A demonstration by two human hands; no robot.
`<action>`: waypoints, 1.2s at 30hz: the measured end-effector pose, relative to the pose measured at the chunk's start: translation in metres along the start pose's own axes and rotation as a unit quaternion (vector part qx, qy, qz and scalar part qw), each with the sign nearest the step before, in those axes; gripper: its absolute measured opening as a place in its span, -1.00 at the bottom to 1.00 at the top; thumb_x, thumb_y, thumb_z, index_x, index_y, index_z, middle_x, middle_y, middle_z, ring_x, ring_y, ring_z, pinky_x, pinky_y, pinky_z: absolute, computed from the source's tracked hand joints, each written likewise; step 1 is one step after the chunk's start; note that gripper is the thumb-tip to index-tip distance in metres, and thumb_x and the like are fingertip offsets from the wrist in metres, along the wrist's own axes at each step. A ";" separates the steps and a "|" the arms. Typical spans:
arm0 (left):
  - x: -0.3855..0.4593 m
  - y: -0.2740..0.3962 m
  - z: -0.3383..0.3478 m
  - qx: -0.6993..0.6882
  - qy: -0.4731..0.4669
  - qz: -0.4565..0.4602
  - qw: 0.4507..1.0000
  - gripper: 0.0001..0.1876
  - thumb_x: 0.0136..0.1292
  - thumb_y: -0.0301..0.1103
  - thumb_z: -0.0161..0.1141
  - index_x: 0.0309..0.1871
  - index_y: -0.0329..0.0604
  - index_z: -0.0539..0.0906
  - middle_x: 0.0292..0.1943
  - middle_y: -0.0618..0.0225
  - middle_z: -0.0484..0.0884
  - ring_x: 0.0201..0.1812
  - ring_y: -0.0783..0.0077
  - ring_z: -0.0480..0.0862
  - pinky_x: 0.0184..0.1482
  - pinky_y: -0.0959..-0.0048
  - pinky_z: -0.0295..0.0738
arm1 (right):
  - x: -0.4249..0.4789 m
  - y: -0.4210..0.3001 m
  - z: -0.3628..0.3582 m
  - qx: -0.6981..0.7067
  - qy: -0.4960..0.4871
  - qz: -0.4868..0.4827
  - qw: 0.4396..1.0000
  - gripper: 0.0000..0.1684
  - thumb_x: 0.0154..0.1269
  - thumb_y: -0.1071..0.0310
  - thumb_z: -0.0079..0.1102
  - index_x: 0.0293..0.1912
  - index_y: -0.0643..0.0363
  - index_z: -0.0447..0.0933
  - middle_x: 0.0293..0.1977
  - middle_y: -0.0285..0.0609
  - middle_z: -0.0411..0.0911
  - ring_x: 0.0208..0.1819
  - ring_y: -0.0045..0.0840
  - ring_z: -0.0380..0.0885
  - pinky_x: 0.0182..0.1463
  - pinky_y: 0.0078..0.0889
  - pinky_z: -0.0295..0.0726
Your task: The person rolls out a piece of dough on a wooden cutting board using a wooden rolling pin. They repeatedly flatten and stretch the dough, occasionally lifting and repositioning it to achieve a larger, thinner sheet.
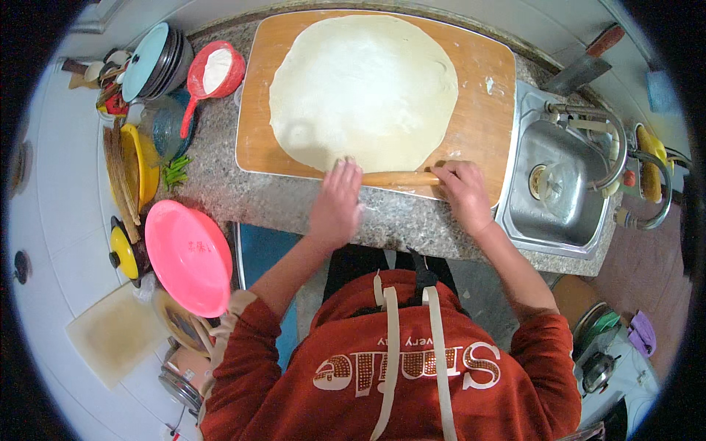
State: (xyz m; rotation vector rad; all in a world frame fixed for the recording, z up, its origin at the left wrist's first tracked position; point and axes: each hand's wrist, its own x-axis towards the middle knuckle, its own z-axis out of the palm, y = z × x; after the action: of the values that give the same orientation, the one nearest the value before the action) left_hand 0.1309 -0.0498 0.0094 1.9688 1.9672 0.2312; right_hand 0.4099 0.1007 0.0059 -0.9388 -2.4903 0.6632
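A large, thin round sheet of dough (358, 93) covers much of a wooden board (485, 127). White flour is spread over its middle. Along its near edge lies a wooden rolling pin (400, 179). My right hand (466, 190) has thumb and fingers around the pin's right end. My left hand (337, 201) lies flat over the pin's left part, its fingers stretched forward to the dough's edge. The pin's left end is hidden under that hand.
A red scoop (218, 71) with flour stands left of the board, near chopped green vegetables (176, 171). A pink basin (187, 256) sits at the counter's left. On the right are a steel sink (557, 220), a curved faucet (620, 143) and an upright cleaver (579, 71).
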 end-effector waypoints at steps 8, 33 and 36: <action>0.081 -0.089 -0.024 0.037 0.130 0.004 0.991 -0.23 0.49 -0.31 0.20 0.68 -0.37 0.19 0.69 -0.21 0.15 0.71 -0.25 0.12 0.69 -0.21 0.01 | 0.056 -0.021 0.045 -0.017 0.072 0.016 0.997 -0.55 0.27 0.47 0.31 0.16 0.10 0.72 -0.03 -0.14 0.65 0.05 -0.16 0.57 0.18 -0.08 0.52; 0.005 -0.143 -0.045 0.035 -0.007 -0.021 0.999 -0.21 0.44 -0.24 0.27 0.66 -0.32 0.26 0.70 -0.06 0.19 0.73 -0.04 0.14 0.72 -0.08 0.01 | 0.030 -0.132 0.094 -0.025 -0.015 0.029 0.999 -0.40 0.24 0.53 0.31 0.31 0.16 0.62 0.01 -0.10 0.61 0.00 -0.15 0.57 0.12 -0.13 0.60; 0.040 -0.149 -0.062 0.058 0.064 0.018 0.996 -0.25 0.49 -0.20 0.22 0.65 -0.32 0.28 0.70 -0.02 0.22 0.72 -0.01 0.16 0.73 -0.05 -0.01 | 0.057 -0.132 0.075 -0.025 -0.025 0.023 0.999 -0.43 0.27 0.50 0.31 0.30 0.18 0.60 0.02 -0.08 0.60 0.01 -0.13 0.57 0.11 -0.12 0.60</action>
State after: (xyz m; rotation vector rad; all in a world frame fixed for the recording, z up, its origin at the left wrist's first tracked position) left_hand -0.0296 -0.0056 0.0088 2.1131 2.0687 0.2643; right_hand 0.2655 0.0307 0.0300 -1.0118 -2.5474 0.6504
